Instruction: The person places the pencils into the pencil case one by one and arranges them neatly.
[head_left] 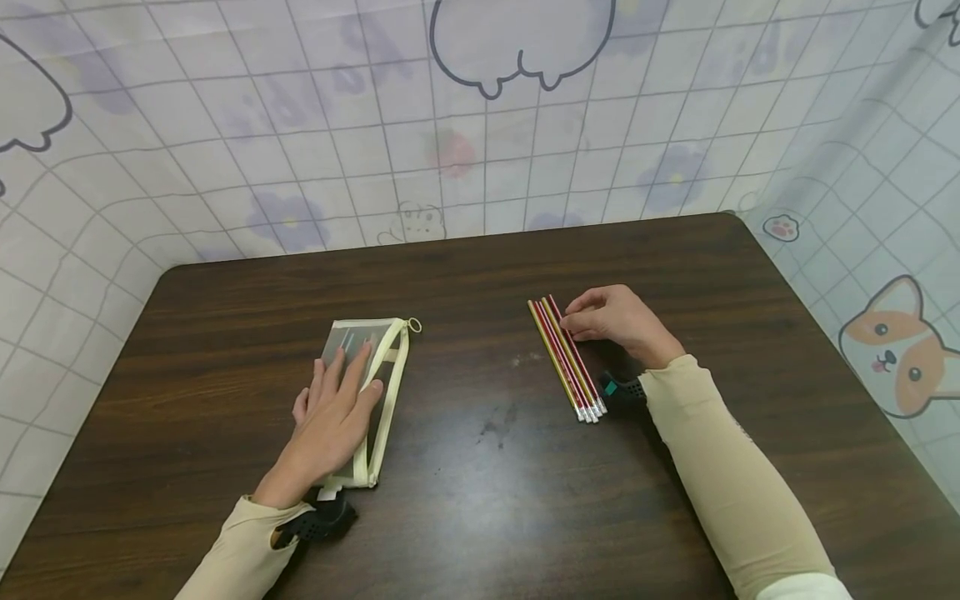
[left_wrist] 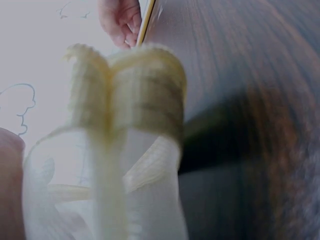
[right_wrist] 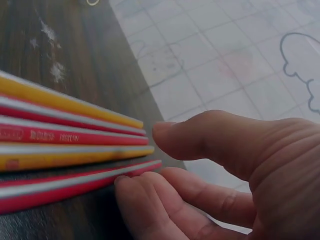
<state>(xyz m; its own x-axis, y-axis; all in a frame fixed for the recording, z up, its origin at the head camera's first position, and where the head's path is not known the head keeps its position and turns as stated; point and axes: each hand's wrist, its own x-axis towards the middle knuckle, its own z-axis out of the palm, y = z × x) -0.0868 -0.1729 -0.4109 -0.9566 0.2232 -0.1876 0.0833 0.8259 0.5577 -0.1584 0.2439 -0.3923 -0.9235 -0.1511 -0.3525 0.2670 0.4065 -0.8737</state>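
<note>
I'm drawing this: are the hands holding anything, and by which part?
Nothing is clearly held. The left hand rests on the pouch; the right hand is at the pencils, its thumb and fingers apart.

Head view: from above, facing forward and down, wide over surface [head_left: 465,292] and backdrop [head_left: 510,179]. Left wrist: low, right up against pouch [left_wrist: 147,100], looking along surface, right hand [left_wrist: 121,22] well beyond. Right wrist: close on pencils [right_wrist: 65,134], backdrop behind. All three share right hand.

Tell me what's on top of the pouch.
The left hand rests palm-down on the pouch. The part directly beneath the hand is covered and can't be seen.
</note>
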